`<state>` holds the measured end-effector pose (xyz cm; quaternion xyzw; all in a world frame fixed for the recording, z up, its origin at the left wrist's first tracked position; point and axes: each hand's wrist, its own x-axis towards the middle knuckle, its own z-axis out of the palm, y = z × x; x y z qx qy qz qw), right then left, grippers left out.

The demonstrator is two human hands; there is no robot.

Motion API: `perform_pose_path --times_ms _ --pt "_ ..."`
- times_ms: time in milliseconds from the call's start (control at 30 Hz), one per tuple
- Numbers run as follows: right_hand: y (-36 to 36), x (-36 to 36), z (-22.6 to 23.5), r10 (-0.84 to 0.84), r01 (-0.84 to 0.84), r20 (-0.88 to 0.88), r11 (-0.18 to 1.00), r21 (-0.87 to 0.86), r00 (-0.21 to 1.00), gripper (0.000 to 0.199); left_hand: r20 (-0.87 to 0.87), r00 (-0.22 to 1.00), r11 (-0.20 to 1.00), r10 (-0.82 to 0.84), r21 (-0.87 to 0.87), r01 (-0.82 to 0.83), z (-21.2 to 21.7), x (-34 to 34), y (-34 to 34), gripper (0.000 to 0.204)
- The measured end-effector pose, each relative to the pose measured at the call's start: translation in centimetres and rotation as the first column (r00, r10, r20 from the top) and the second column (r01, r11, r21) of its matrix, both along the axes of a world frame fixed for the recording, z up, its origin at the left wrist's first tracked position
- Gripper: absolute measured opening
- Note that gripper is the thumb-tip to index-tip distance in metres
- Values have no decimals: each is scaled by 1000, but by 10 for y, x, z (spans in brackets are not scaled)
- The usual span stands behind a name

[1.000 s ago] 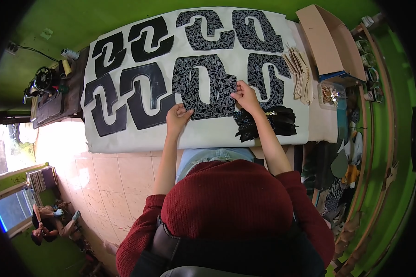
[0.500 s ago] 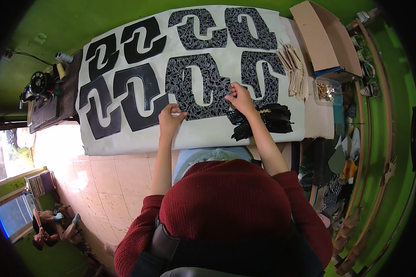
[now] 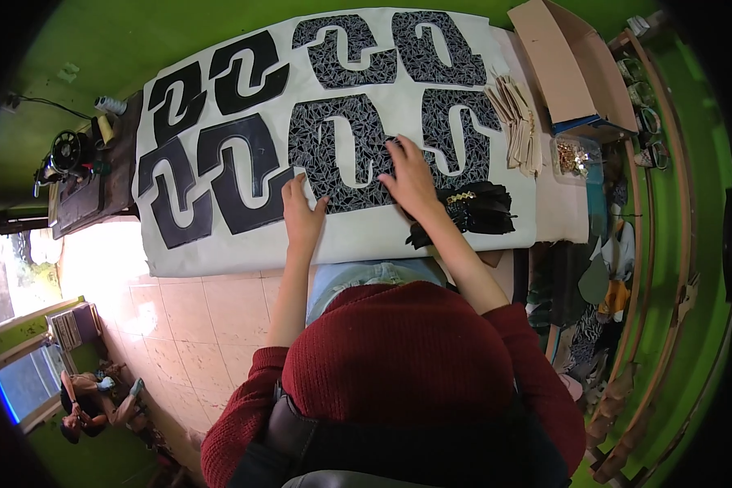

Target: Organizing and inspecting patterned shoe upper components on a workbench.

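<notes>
A black piece with a pale cracked-line pattern and a curved slot (image 3: 317,134) lies flat on the white sheet in front of me. My left hand (image 3: 302,215) is at its lower left corner, thumb and fingers apart. My right hand (image 3: 411,177) rests spread over its right edge, fingertips on the pattern, and holds nothing. Right of it lies a similar patterned piece (image 3: 464,122), partly behind my right hand. Beside my right forearm sits a bundle of black zippers (image 3: 484,210) with gold-coloured parts; the forearm hides some of it.
Plain black slotted pieces (image 3: 237,146) lie at left, more patterned ones (image 3: 354,69) at the back. To the right are beige zippers (image 3: 516,122), a clear box of gold-coloured bits (image 3: 576,159) and a cardboard box (image 3: 573,65). A sewing machine (image 3: 73,150) stands far left. Another person (image 3: 89,403) sits lower left.
My right hand has opened from a pinch and moved slightly left, onto the patterned piece. My left hand's fingers have spread and reach a little farther forward.
</notes>
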<state>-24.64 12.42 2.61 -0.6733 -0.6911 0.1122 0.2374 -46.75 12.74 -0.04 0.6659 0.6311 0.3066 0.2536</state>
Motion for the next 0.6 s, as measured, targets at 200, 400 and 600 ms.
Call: perform_pose_path --times_ms 200,400,600 --pt "-2 -30 -27 112 -16 246 933 -359 963 87 -267 940 951 -215 161 263 -8 36 1 53" --pt "-2 -27 -38 155 -34 256 906 -422 954 87 -451 864 960 -225 51 277 -32 44 5 56" --pt "0 -27 -33 175 -55 229 891 -451 958 84 -502 836 962 -223 28 273 -30 45 4 57"
